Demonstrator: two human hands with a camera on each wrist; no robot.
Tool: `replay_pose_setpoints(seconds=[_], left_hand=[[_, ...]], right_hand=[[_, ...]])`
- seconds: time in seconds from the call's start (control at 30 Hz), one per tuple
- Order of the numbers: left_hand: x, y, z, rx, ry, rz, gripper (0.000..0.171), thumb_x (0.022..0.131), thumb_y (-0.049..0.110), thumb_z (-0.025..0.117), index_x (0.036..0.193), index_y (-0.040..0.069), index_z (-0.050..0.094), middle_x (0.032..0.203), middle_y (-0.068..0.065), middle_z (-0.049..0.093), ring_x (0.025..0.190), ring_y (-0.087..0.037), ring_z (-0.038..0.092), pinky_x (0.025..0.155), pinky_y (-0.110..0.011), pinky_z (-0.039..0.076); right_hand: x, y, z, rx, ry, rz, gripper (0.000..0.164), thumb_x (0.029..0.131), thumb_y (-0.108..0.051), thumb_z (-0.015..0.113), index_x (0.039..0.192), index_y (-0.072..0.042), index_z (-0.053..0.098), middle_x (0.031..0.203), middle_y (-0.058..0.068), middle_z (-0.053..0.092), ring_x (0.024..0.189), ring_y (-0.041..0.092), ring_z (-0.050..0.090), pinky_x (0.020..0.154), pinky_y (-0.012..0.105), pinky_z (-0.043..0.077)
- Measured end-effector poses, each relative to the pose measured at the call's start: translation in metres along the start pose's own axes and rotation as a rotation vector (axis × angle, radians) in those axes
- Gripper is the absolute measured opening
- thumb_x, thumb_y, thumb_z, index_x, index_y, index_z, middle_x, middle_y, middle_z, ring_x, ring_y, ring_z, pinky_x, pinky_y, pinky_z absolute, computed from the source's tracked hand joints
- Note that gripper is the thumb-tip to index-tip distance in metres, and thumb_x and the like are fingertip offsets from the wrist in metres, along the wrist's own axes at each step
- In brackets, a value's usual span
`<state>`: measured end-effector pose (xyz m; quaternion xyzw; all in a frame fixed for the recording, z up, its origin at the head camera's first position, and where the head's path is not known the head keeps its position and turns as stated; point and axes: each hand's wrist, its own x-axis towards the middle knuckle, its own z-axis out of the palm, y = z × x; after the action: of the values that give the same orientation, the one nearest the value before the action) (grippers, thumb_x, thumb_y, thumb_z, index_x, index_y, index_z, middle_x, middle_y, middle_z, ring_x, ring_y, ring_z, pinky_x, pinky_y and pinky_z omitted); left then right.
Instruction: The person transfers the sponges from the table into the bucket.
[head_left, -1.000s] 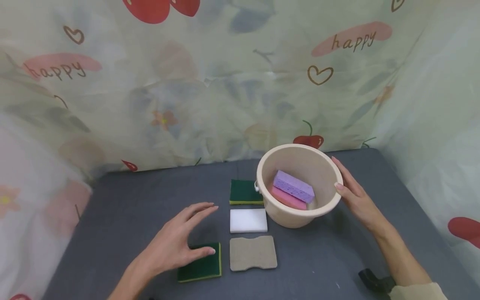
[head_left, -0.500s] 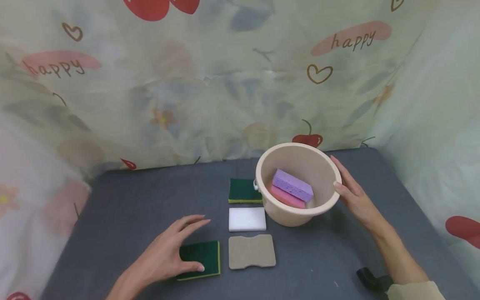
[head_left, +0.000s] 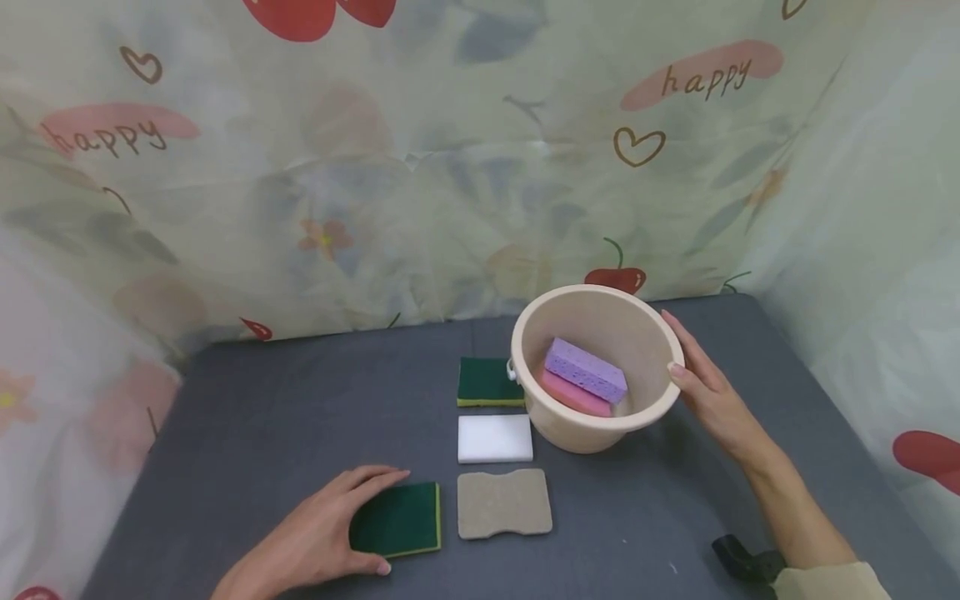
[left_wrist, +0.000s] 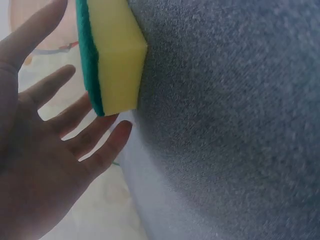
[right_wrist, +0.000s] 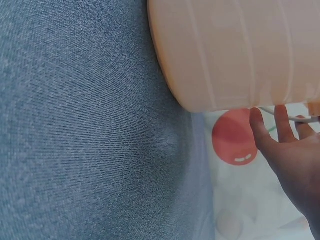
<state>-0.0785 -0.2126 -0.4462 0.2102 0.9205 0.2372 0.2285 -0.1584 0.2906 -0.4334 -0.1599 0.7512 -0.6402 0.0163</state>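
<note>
In the head view my left hand (head_left: pixel 318 529) spans a green-and-yellow scouring sponge (head_left: pixel 397 521), thumb by its near edge and fingers by its far edge. The left wrist view has those fingers (left_wrist: pixel 92 135) spread and nearly straight beside the sponge's yellow side (left_wrist: pixel 120 75). My right hand (head_left: pixel 708 392) grips a beige bucket (head_left: pixel 585 437) at its right rim, the thumb over the rim and the other fingers along the outer wall. Toward me the bucket's mouth leans. Inside it, a purple sponge (head_left: pixel 587 369) lies on a pink sponge (head_left: pixel 573 394).
Left of the bucket, a second green-and-yellow scouring sponge (head_left: pixel 489 382), a white sponge (head_left: pixel 495 439) and a grey notched sponge (head_left: pixel 504 504) form a column on the dark grey table (head_left: pixel 300 408). A black object (head_left: pixel 746 560) lies by my right forearm. A printed curtain (head_left: pixel 420 208) hangs behind.
My left hand has moved down and toward me, from above the near scouring sponge to around its left side. The right hand and bucket stay in place.
</note>
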Motion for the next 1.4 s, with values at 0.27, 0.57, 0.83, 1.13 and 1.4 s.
replay_pose_setpoints(seconds=[0.27, 0.57, 0.83, 1.13, 1.4], left_hand=[[0.0015, -0.0012, 0.0038, 0.013, -0.061, -0.026, 0.097, 0.066, 0.065, 0.082, 0.15, 0.042, 0.039, 0.144, -0.001, 0.046, 0.124, -0.027, 0.048, 0.091, -0.056, 0.048], [0.0019, -0.0019, 0.0076, 0.05, -0.071, -0.02, 0.097, 0.068, 0.053, 0.087, 0.151, 0.043, 0.036, 0.141, 0.0, 0.048, 0.122, -0.025, 0.048, 0.09, -0.054, 0.048], [0.0022, -0.0003, 0.0075, 0.075, -0.04, -0.001, 0.094, 0.073, 0.042, 0.088, 0.151, 0.043, 0.036, 0.141, 0.0, 0.049, 0.122, -0.024, 0.049, 0.088, -0.052, 0.05], [0.0021, 0.0001, 0.0023, 0.014, -0.056, -0.047, 0.09, 0.072, 0.049, 0.086, 0.15, 0.04, 0.04, 0.14, -0.004, 0.05, 0.122, -0.027, 0.05, 0.09, -0.056, 0.048], [0.002, -0.0013, 0.0003, -0.03, -0.055, -0.049, 0.083, 0.076, 0.064, 0.075, 0.148, 0.038, 0.043, 0.139, -0.002, 0.052, 0.12, -0.024, 0.053, 0.088, -0.052, 0.048]], right_hand=[[0.0003, 0.0002, 0.0003, 0.011, -0.005, -0.004, 0.062, 0.107, -0.011, 0.041, 0.161, -0.021, 0.013, 0.164, 0.008, 0.013, 0.136, 0.008, 0.033, 0.098, 0.014, 0.039], [0.0003, 0.0003, 0.0002, 0.016, -0.003, 0.0, 0.062, 0.107, -0.011, 0.041, 0.161, -0.019, 0.012, 0.164, 0.008, 0.013, 0.136, 0.008, 0.032, 0.098, 0.013, 0.038], [0.0003, -0.0001, -0.0007, 0.018, 0.002, -0.001, 0.061, 0.107, -0.011, 0.04, 0.161, -0.021, 0.013, 0.164, 0.007, 0.013, 0.136, 0.01, 0.032, 0.098, 0.014, 0.038], [0.0009, -0.0002, -0.0006, 0.026, -0.005, 0.002, 0.062, 0.107, -0.01, 0.04, 0.161, -0.019, 0.011, 0.165, 0.007, 0.012, 0.137, 0.01, 0.03, 0.099, 0.013, 0.038], [-0.0001, 0.0008, 0.0001, 0.014, 0.0, 0.006, 0.062, 0.107, -0.011, 0.04, 0.161, -0.023, 0.013, 0.165, 0.007, 0.012, 0.137, 0.009, 0.031, 0.099, 0.013, 0.037]])
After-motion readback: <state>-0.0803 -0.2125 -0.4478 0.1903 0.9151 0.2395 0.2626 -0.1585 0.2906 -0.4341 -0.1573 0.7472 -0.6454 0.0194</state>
